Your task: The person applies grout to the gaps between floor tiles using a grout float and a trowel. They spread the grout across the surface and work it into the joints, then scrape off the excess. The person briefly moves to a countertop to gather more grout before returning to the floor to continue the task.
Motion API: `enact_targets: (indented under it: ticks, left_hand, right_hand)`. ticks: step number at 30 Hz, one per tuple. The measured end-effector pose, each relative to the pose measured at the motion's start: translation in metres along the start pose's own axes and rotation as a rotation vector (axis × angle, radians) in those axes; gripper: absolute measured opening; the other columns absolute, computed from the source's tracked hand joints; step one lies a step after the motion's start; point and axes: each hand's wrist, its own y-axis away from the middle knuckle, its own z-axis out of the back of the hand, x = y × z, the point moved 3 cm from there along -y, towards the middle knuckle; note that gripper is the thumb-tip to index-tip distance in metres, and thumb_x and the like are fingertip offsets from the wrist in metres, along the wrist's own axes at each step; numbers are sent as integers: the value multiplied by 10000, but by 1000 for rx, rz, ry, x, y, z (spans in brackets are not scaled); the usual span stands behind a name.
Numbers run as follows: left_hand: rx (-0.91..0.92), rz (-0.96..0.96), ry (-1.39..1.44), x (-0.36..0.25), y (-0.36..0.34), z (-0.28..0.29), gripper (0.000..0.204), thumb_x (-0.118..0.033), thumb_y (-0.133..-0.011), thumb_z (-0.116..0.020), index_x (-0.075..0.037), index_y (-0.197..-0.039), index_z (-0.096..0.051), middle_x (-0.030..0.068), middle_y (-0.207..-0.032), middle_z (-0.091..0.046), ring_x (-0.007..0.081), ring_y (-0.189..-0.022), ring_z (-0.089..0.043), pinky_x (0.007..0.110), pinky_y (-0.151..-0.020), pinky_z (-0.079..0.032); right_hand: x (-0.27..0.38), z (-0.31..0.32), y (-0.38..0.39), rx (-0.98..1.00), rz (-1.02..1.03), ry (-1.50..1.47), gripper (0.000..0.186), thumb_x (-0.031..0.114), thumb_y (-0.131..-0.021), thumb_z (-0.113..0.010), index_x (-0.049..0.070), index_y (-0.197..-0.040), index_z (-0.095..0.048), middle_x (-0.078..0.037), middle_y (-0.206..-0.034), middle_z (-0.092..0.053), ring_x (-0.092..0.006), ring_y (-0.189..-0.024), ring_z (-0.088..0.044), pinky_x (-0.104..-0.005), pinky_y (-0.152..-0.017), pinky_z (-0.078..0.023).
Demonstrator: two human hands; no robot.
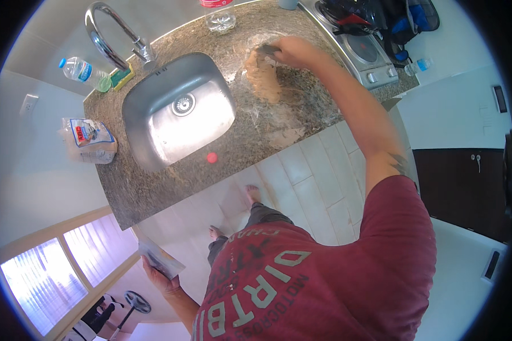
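A: Left end first, quick.
B: Bag [91, 142] is sitting at the counter's [170, 196] left edge; sponge [122, 77] is lying near the back edge, by the sink [132, 133].
A: Left hand [161, 279]?
B: Hanging out past the front-left corner, holding a flat pale piece [164, 260]. Fingers are curling around its lower end; can't tell how tightly.
A: Next along?
B: Red cap [212, 157] is lying between sink and front edge. Then a tan smear [263, 79] is spreading right of the sink, running from near the back edge toward the front; paste or residue, can't tell.
A: Tool?
B: Dark scraper [267, 50], probably, resting at the smear's back end. Right hand [296, 52] is gripping it, fingers bunching together and pinching its end; thumb isn't showing clearly.
A: Doing this well?
B: Looks like scraping or spreading. I'd be holding the blade low, pressing evenly, pulling short overlapping strokes toward the front edge, stopping before the lip. Watch the sink rim; stuff could be slipping in.
A: Far right?
B: Stove [365, 51] is standing at the right end. I'd be steering strokes clear of it.
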Motion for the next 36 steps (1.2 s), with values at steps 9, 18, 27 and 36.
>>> enact_targets:
  ticks: [9,18,27,36]
  left_hand:
    - [11,46,5,12,-2,5,473,-418,-1101,-558,-62,-1410,-592,84,-1260,-691,207,-1082,-699,327,-874,-601]
    - [140,94,-11,16,-20,-18,560,-431,-1075,-594,-32,-1465,-551,115,-1380,-658,273,-1246,-647,437,-1074,-520]
    - [256,156,-150,39,-40,-62,533,-396,-1061,-614,-26,-1442,-572,124,-1365,-663,276,-1247,-648,437,-1076,-516]
    - [528,361,-134,82,-46,-178,449,-356,-1098,-564,-18,-1393,-596,118,-1283,-706,249,-1147,-699,421,-1034,-557]
  right_hand:
    - [-3,-11,72,-18,174,141,427,113,-934,-590,198,-1327,-732,-148,-1129,-765,-379,-1051,-715,-494,-911,-577]
    - [-3,-21,87,40,260,202,445,84,-946,-590,189,-1359,-715,-156,-1277,-730,-370,-1170,-684,-471,-1005,-545]
    - [-9,-3,15,91,-7,67,426,151,-905,-572,203,-1282,-765,-183,-1106,-770,-398,-1056,-717,-503,-929,-571]
    - [4,9,127,102,-13,-79,458,100,-927,-559,139,-1353,-721,-194,-1255,-742,-375,-1121,-705,-459,-1021,-537]
